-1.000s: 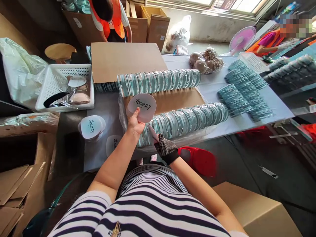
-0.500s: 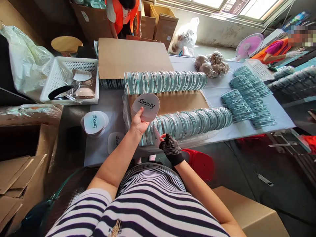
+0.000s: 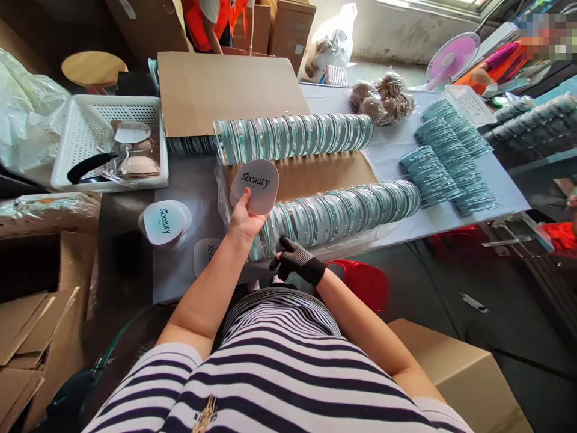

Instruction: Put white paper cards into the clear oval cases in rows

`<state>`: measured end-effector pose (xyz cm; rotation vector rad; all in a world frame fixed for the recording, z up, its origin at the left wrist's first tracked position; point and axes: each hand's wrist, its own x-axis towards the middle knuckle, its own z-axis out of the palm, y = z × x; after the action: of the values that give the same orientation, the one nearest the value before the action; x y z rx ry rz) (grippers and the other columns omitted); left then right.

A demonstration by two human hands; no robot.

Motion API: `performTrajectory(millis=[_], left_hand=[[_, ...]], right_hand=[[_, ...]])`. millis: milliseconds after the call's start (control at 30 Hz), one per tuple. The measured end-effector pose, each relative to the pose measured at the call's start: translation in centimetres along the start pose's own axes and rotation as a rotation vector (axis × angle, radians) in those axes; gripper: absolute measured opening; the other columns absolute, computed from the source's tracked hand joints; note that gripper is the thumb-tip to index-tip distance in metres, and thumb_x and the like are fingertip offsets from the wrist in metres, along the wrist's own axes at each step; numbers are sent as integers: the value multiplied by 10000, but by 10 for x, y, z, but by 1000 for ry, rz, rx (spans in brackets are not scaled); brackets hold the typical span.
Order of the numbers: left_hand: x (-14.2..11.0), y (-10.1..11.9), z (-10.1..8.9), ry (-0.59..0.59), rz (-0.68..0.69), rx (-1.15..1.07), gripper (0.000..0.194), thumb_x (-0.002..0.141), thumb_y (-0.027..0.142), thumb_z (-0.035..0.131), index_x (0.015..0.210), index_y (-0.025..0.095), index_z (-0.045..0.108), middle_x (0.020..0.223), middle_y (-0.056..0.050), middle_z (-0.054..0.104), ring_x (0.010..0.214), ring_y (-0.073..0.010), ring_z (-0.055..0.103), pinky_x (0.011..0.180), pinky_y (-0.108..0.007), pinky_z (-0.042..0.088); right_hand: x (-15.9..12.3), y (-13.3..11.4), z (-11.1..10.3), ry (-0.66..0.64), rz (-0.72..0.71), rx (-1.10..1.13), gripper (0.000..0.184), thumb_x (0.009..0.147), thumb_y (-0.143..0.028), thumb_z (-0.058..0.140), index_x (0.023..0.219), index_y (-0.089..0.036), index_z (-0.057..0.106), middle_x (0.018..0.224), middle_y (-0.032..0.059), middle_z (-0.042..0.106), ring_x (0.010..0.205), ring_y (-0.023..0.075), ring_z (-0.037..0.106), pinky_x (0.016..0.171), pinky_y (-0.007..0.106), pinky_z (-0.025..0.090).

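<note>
My bare left hand point(image 3: 247, 221) is closed on a small stack of white rounded cards point(image 3: 256, 180) printed "Sbeauty", thumb on the front. My right hand point(image 3: 303, 264), in a black dotted glove with bare fingertips, is at the near row of shiny mirror-like discs point(image 3: 342, 213). Its fingers are apart, one reaching the row's left part, and no card shows in them. Another row of discs point(image 3: 293, 137) lies behind, on cardboard. To the left are a pile of printed cards point(image 3: 166, 224) and another card point(image 3: 205, 255), partly hidden by my forearm.
A white basket point(image 3: 110, 111) with wrapped items stands left. Several stacks of discs point(image 3: 444, 156) lie right, near bagged brown pieces point(image 3: 383, 99). A cardboard sheet point(image 3: 229, 84) covers the back. A red stool point(image 3: 363, 282) is below the table edge. Two co-workers in orange vests are beyond.
My right hand has let go of a white card at the near row, and its fingers have spread. My left hand still holds its cards. The whole view has shifted slightly.
</note>
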<state>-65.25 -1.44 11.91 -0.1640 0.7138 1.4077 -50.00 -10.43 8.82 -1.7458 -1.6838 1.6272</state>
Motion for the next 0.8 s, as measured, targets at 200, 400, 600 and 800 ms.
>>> performTrajectory(millis=[200, 400, 600, 800], left_hand=[[3, -12, -1, -54, 173, -9, 439, 875, 166, 626, 1300, 260, 565, 1268, -65, 655, 1198, -225, 604, 1009, -467, 498], [-11, -31, -2, -121, 377, 158, 363, 731, 118, 746, 1076, 209, 686, 1120, -67, 716, 1176, -248, 610, 990, -403, 508], [-30, -39, -10, -91, 414, 284, 380, 622, 209, 850, 976, 174, 717, 994, -76, 734, 1041, -283, 661, 930, -421, 523], [-27, -28, -10, -139, 389, 276, 246, 677, 118, 772, 911, 174, 717, 905, -53, 739, 914, -234, 682, 941, -429, 526]], right_hand=[[3, -1, -12, -265, -36, 615, 416, 846, -395, 474, 1215, -202, 472, 523, -81, 440, 381, 107, 393, 426, 210, 382], [17, -28, -66, 555, -331, -38, 444, 924, -472, 429, 1180, -145, 586, 1005, 118, 694, 860, 189, 656, 754, 306, 534], [3, -54, -55, 836, -764, -495, 538, 922, -389, 461, 1403, -149, 468, 1431, 156, 488, 1337, 259, 445, 1108, 453, 388], [-5, -49, -36, 840, -605, -431, 439, 936, -381, 339, 1085, -129, 667, 989, 155, 708, 902, 245, 672, 813, 370, 556]])
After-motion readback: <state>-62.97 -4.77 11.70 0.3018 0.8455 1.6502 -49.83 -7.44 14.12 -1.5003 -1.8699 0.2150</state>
